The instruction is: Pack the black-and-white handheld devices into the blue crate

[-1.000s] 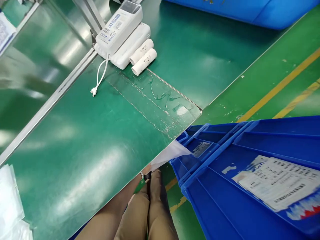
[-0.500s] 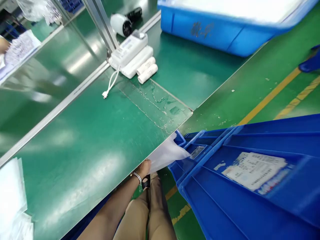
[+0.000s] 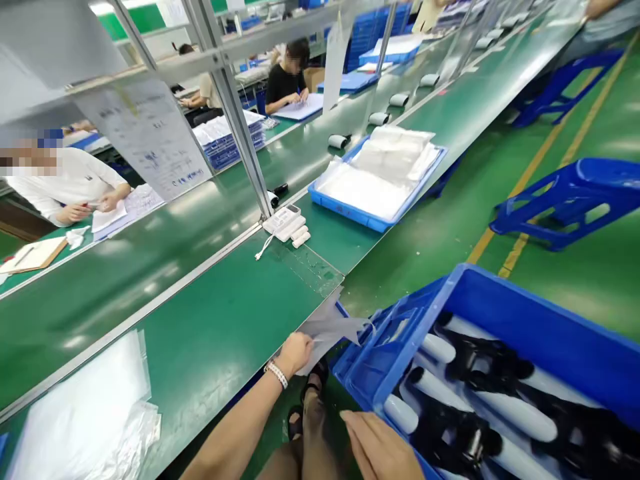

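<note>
My left hand [image 3: 296, 352], with a white bracelet on the wrist, is closed on a translucent plastic bag [image 3: 327, 328] at the front edge of the green table [image 3: 220, 313]. The bag hangs past the edge towards the blue crate, its far corner sticking out to the right. At the bottom, my right hand [image 3: 377, 443] holds nothing visible, with fingers stretched out beside the crate's near wall. Inside that blue crate [image 3: 463, 273] lie several white and black devices [image 3: 443, 390]. A stack of clear plastic bags [image 3: 85, 407] lies on the table at left.
A white power adapter [image 3: 283, 220] with a cable and two small white cylinders stand by the metal post [image 3: 245, 113]. Farther off is a blue tray [image 3: 350, 215] of white bags. Blue stools [image 3: 590, 193] stand on the floor at right. Co-workers sit across the line.
The view has lifted, bringing in the line, the co-workers and the crate's inside. My right hand has come into view. My left hand still grips the bag, now above the table edge.
</note>
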`<state>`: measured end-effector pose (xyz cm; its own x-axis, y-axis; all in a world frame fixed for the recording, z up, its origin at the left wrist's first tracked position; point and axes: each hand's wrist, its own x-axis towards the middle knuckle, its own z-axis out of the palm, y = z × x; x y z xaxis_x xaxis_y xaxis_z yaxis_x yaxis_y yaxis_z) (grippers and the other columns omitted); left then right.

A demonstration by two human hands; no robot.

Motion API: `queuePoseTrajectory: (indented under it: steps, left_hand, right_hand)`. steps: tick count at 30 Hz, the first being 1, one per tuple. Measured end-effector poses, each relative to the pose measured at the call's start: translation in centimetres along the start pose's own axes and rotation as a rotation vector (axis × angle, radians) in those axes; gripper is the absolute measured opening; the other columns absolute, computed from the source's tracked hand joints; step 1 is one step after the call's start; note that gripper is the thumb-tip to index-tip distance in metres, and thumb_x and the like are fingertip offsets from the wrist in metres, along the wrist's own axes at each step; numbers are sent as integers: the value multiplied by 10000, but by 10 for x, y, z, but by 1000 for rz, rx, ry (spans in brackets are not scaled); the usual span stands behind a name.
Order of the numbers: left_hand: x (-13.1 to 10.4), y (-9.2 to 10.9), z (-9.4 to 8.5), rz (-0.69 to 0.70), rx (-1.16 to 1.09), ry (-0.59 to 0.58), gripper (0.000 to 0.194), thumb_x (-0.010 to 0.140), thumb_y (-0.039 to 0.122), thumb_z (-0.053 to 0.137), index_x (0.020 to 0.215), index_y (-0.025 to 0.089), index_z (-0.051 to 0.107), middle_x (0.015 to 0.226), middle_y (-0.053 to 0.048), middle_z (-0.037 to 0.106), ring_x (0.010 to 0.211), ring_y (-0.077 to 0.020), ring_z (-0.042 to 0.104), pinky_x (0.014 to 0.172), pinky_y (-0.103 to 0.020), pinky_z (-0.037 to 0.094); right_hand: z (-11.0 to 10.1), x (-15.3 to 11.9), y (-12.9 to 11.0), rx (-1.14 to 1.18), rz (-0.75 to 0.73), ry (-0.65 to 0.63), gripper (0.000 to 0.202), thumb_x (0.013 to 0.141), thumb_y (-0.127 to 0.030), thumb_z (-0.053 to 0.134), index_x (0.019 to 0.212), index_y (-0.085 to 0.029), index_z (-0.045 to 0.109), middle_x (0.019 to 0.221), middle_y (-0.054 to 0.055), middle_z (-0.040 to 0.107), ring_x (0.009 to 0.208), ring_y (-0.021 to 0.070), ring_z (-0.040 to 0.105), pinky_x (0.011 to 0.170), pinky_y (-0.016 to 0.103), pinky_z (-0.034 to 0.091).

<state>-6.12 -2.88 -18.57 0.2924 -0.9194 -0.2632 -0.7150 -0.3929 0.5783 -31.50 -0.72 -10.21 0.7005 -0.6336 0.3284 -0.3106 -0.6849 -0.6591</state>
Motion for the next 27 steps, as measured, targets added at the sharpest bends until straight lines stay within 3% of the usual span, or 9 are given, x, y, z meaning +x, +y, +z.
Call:
queuePoseTrajectory:
  steps: [5, 9, 13, 16, 17, 19, 22, 25, 27]
  left_hand:
    - [-18, 63, -96, 175, -119, 264, 339, 1014, 276, 423, 1020, 204, 754, 1063, -99, 762, 1001, -201, 692, 956, -350, 546]
    - [-49, 105, -166, 394, -263, 500, 330, 1025, 356, 454, 1005, 209, 749, 1005, -87, 756, 920, -185, 688, 852, -328, 562]
    - [-93, 132, -217, 514, -227, 482, 339, 1010, 370, 512, 804, 203, 723, 723, -24, 679, 645, -132, 599, 614, -258, 471]
    - [-125, 155, -241, 555, -288, 666, 278, 1025, 315, 487, 913, 205, 716, 810, -33, 683, 729, -133, 615, 671, -256, 482]
    - [-134, 165, -243, 594, -291, 681, 272, 1029, 297, 473, 917, 204, 703, 822, -36, 674, 747, -136, 612, 686, -259, 484]
    - [-148, 183, -230, 722, -197, 577, 301, 1031, 267, 442, 835, 201, 660, 771, -35, 638, 717, -141, 582, 665, -272, 467]
    - [-169, 197, -173, 964, 57, 300, 322, 999, 233, 439, 711, 205, 581, 674, -33, 588, 623, -151, 523, 578, -310, 411]
    - [-194, 186, -114, 1137, 131, 81, 199, 970, 306, 526, 847, 193, 633, 755, -51, 667, 665, -177, 592, 599, -345, 469]
    - [-210, 170, -102, 1146, 30, 37, 247, 968, 408, 576, 1095, 207, 645, 954, -80, 746, 834, -213, 676, 750, -371, 550]
  right_hand:
    - [2, 29, -38, 134, 124, 77, 288, 1038, -333, 465, 1054, -259, 743, 917, 44, 769, 795, 221, 753, 696, 291, 642]
    - [-16, 44, -44, 327, 307, 137, 389, 997, -545, 522, 1100, -249, 753, 924, 72, 770, 753, 224, 728, 685, 292, 628]
    - [-45, 59, -58, 507, 479, 208, 574, 914, -710, 556, 1104, -209, 762, 924, 107, 761, 684, 222, 675, 672, 316, 607]
    - [-67, 64, -77, 620, 456, 214, 602, 906, -720, 566, 1110, -188, 759, 809, 85, 727, 657, 209, 631, 612, 303, 559]
    - [-73, 64, -85, 653, 436, 226, 598, 911, -713, 565, 1113, -183, 757, 808, 83, 725, 657, 202, 621, 584, 293, 534]
    - [-82, 65, -99, 713, 417, 268, 618, 912, -717, 555, 1150, -181, 747, 888, 94, 744, 680, 199, 623, 547, 286, 499]
    - [-90, 62, -110, 725, 539, 361, 655, 876, -746, 568, 1163, -187, 754, 1050, 118, 766, 861, 254, 704, 673, 335, 584]
    - [-101, 45, -97, 618, 700, 398, 596, 770, -714, 696, 1050, -197, 796, 1144, 122, 764, 1166, 339, 674, 1018, 443, 562]
    - [-118, 23, -77, 544, 779, 427, 567, 692, -699, 745, 967, -208, 812, 1148, 121, 764, 1224, 372, 645, 1093, 473, 514]
